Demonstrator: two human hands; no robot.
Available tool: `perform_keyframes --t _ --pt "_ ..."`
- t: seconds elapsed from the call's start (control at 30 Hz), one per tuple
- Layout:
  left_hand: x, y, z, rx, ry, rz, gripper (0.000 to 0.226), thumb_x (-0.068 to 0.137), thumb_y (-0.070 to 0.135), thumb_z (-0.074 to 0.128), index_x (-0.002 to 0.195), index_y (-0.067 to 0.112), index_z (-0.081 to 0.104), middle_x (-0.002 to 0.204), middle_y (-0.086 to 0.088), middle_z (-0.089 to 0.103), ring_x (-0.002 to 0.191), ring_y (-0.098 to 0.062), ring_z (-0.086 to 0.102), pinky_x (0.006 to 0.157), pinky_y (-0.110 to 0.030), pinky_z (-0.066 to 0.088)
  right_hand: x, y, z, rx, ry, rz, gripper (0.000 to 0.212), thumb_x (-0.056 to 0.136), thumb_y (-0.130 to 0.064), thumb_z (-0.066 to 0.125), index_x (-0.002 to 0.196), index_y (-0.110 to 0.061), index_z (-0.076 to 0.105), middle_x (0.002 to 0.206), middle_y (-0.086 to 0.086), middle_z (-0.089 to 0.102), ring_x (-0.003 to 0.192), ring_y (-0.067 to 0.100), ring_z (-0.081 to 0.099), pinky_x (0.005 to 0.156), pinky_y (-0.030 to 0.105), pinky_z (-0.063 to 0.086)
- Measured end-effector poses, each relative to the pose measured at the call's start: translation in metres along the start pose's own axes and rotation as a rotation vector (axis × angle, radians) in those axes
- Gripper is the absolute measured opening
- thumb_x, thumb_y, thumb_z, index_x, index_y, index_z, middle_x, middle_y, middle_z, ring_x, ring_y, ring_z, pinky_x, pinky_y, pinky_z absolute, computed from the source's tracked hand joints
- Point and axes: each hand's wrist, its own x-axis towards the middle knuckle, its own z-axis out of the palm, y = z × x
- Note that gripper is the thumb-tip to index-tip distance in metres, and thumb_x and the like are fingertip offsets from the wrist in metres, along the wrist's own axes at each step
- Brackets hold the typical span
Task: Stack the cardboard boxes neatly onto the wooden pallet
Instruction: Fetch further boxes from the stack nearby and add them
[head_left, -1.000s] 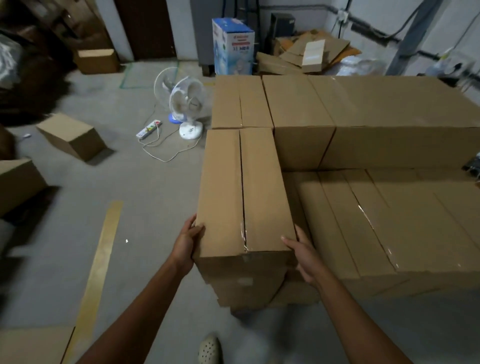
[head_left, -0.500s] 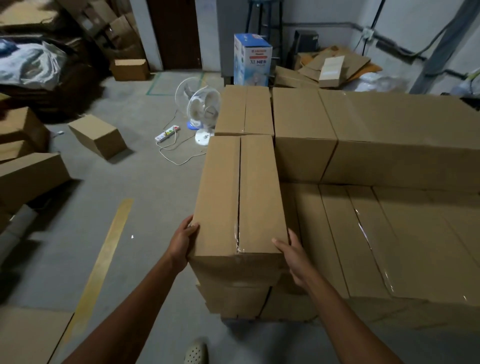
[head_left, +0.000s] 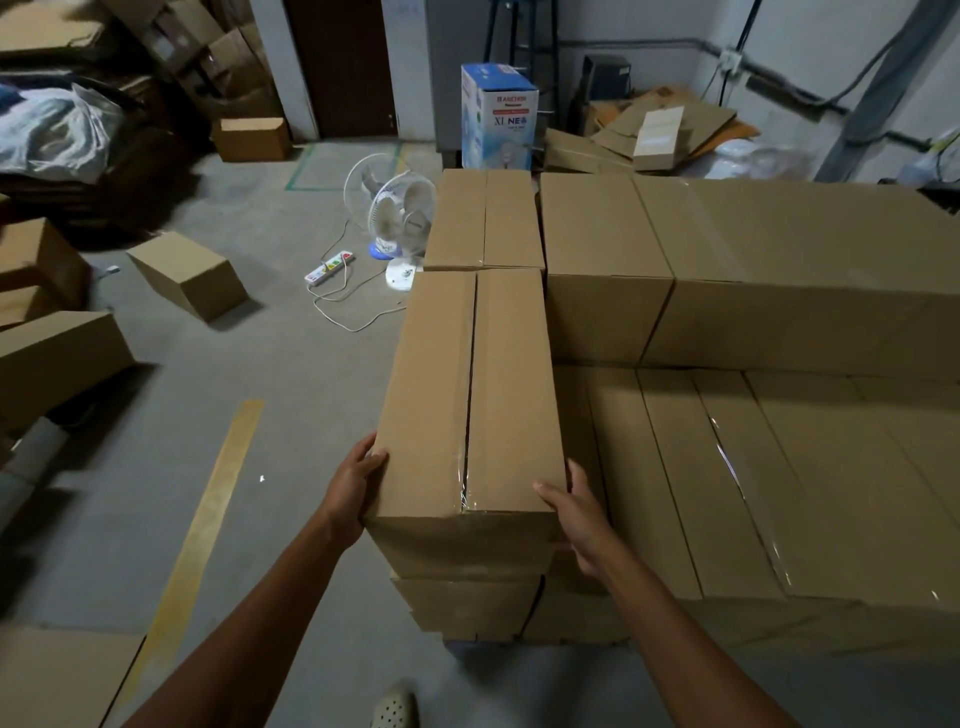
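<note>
Grip: left hand (head_left: 353, 493) and right hand (head_left: 576, 519) press flat on opposite sides of the taped cardboard box (head_left: 467, 395), fingers straight, at the stack's (head_left: 779, 270) near left corner.
Progress: back row built high; near right tier lower; loose boxes (head_left: 187, 273) on the floor - much left.
Hidden: wooden pallet - entirely under boxes; whether the box sits flush, unclear.

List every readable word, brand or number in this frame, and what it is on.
"ANCHOR": near the top of the blue box.
"NE": large letters lower on the same box; the rest of that line is blurred.
Red band and small print on that box: too small to read.
Power strip: markings unreadable.
Cardboard boxes: no print visible.
</note>
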Motion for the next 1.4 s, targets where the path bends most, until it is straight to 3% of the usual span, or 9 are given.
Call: perform_keyframes --t 0.43,0.5,0.57,0.67,0.77,0.87,1.07,1.23,1.4 --pt "0.005 0.001 -0.019 0.015 -0.04 -0.016 0.04 0.106 0.023 0.042 0.146 0.023 0.045 0.133 -0.004 0.06 0.118 -0.026 0.058 0.093 -0.043 0.05 0.002 -0.004 0.025 -0.06 0.102 0.017 0.074 0.1 -0.019 0.057 0.16 -0.02 0.014 0.158 0.008 0.036 0.14 0.028 0.039 0.107 0.043 0.036" --pt "0.006 0.002 -0.02 0.033 -0.037 -0.012 0.039 0.106 0.022 0.043 0.145 0.022 0.045 0.131 -0.004 0.06 0.115 -0.024 0.059 0.088 -0.04 0.05 0.002 -0.005 0.03 -0.143 0.17 -0.006 0.072 0.098 -0.021 0.059 0.159 -0.017 0.02 0.152 0.009 0.045 0.126 0.023 0.048 0.098 0.035 0.039" --pt "0.008 0.003 -0.02 0.094 -0.041 0.003 0.041 0.105 0.023 0.046 0.146 0.019 0.043 0.135 -0.008 0.057 0.113 -0.022 0.058 0.088 -0.039 0.049 0.002 -0.007 0.036 -0.34 0.278 -0.062 0.074 0.096 -0.026 0.062 0.158 -0.016 0.022 0.152 0.009 0.045 0.127 0.025 0.05 0.098 0.034 0.043" --pt "0.011 0.006 -0.015 0.315 -0.032 0.093 0.051 0.103 0.031 0.053 0.15 0.02 0.036 0.148 -0.009 0.048 0.123 -0.026 0.054 0.098 -0.043 0.048 0.005 -0.009 0.045 -0.692 0.381 -0.245 0.08 0.095 -0.031 0.063 0.159 -0.015 0.019 0.165 0.011 0.019 0.149 0.03 0.028 0.115 0.042 0.036" --pt "0.014 0.008 -0.01 0.754 0.04 0.327 0.071 0.101 0.043 0.055 0.158 0.017 0.023 0.164 -0.008 0.025 0.147 -0.03 0.03 0.117 -0.049 0.032 0.009 -0.016 0.054 -0.883 0.328 -0.398 0.073 0.096 -0.031 0.059 0.159 -0.015 0.024 0.168 0.006 0.01 0.155 0.025 0.009 0.122 0.041 0.024" --pt "0.018 0.008 -0.009 1.06 0.011 0.577 0.081 0.094 0.064 0.037 0.16 0.019 0.019 0.168 -0.007 0.008 0.154 -0.027 0.009 0.123 -0.048 0.018 0.013 -0.012 0.061 -1.019 0.264 -0.414 0.065 0.098 -0.042 0.044 0.158 -0.021 0.028 0.169 0.001 0.009 0.156 0.019 0.003 0.123 0.043 0.023" --pt "0.025 0.007 -0.001 1.261 -0.096 0.564 0.09 0.085 0.073 0.005 0.161 0.024 0.012 0.168 -0.002 -0.001 0.155 -0.022 -0.005 0.125 -0.05 0.015 0.016 -0.013 0.065 -1.133 0.291 -0.36 0.067 0.096 -0.051 0.026 0.158 -0.027 0.026 0.169 -0.002 0.006 0.156 0.016 -0.005 0.12 0.048 0.022" --pt "0.026 0.009 0.002 1.303 -0.111 0.549 0.114 0.07 0.087 -0.021 0.161 0.025 0.011 0.168 -0.003 -0.008 0.155 -0.023 -0.008 0.126 -0.047 0.01 0.019 -0.016 0.066 -1.146 0.302 -0.323 0.063 0.099 -0.05 0.032 0.157 -0.028 0.027 0.169 -0.003 0.007 0.156 0.016 -0.002 0.119 0.053 0.026" --pt "0.029 0.011 0.002 1.29 -0.144 0.564 0.113 0.073 0.087 -0.019 0.16 0.025 0.015 0.168 -0.002 -0.008 0.155 -0.023 -0.008 0.125 -0.047 0.008 0.021 -0.018 0.067 -1.128 0.327 -0.3 0.058 0.1 -0.047 0.039 0.155 -0.029 0.032 0.168 -0.005 0.013 0.155 0.015 0.003 0.118 0.048 0.03"
